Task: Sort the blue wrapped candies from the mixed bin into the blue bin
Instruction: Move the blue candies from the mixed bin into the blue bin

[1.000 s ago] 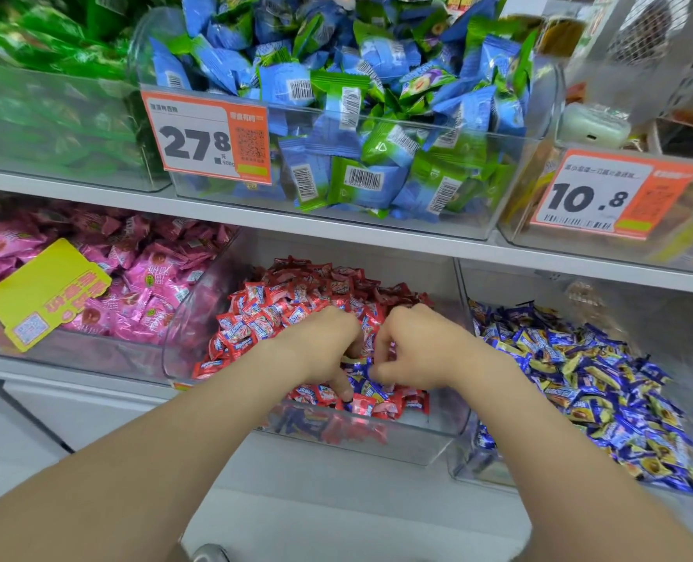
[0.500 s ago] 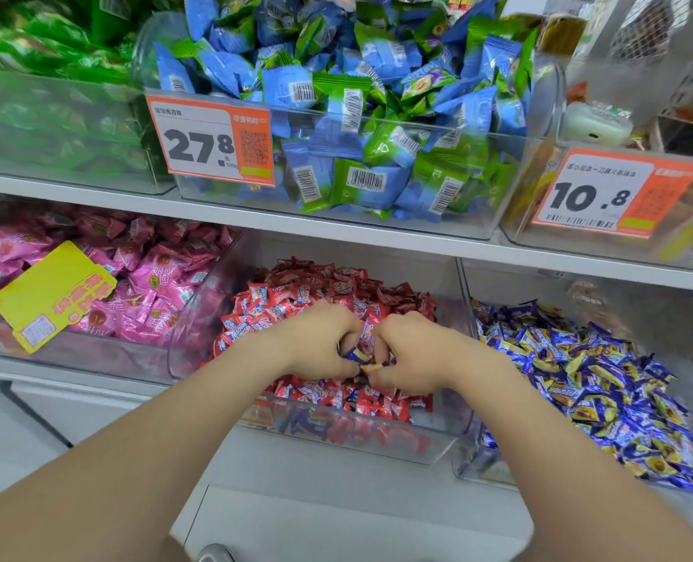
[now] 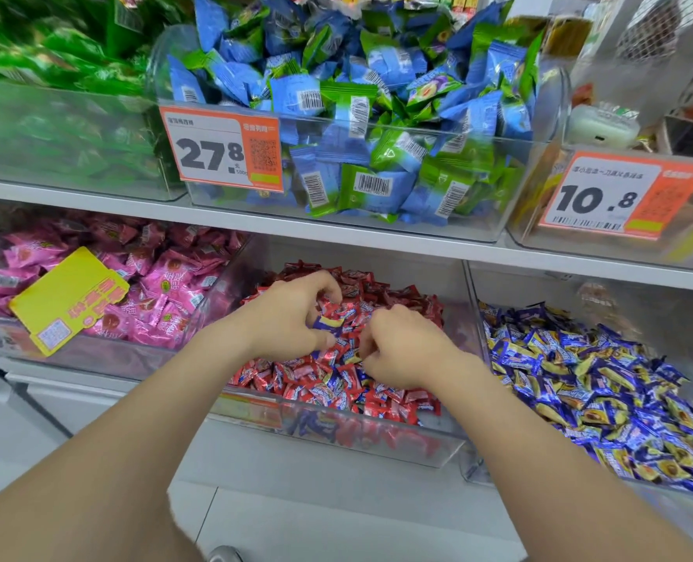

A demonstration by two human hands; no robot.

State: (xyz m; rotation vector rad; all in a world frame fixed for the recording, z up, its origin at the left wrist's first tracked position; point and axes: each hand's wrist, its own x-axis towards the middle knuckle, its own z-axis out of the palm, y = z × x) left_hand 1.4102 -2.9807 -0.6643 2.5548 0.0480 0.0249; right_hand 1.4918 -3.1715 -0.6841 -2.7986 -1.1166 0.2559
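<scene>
- Blue bin [image 3: 641, 314]: clear, lower shelf, right; heaped with blue-and-yellow wrapped candies [image 3: 600, 383].
- Mixed bin [image 3: 377, 438]: clear, lower shelf, centre, just left of the blue bin; mostly red wrapped candies [image 3: 381, 292], a few blue among them.
- Left hand [image 3: 288, 318]: over the mixed bin, fingers curled, pinching one blue wrapped candy [image 3: 328, 322].
- Right hand [image 3: 405, 348]: just beside the left hand, fingers curled down into the pile; whether it holds anything cannot be told.
- Blue wrapped candy: between left thumb and fingers, above the red pile.
</scene>
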